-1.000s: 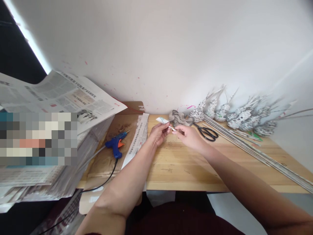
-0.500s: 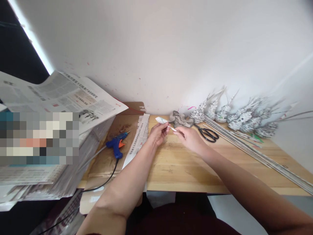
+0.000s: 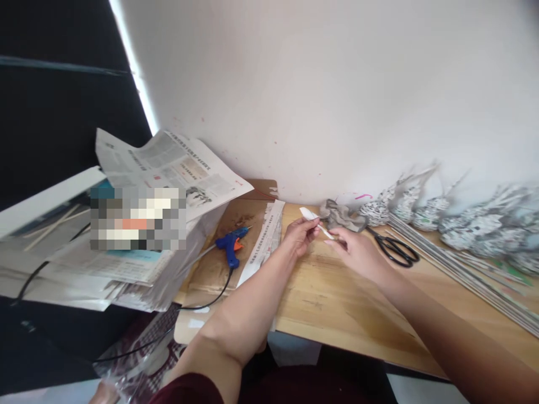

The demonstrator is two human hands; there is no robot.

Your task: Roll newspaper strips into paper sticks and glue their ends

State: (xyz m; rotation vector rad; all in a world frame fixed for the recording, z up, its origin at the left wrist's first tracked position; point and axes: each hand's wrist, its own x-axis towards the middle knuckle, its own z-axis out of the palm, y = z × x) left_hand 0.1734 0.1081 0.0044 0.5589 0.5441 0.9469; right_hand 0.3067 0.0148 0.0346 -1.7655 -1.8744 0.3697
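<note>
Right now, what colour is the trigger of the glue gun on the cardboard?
The trigger is orange, on a blue glue gun; the head view shows it.

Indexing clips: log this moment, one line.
left hand: pinches thin white paper roll; right hand: pinches its narrow end; nearby: black-handled scissors

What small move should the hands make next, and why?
Probably a slight twist of the paper by the right hand while the left hand pinches it: both hands hold it, and it is narrow between them but flares wider beyond the left hand.
</note>
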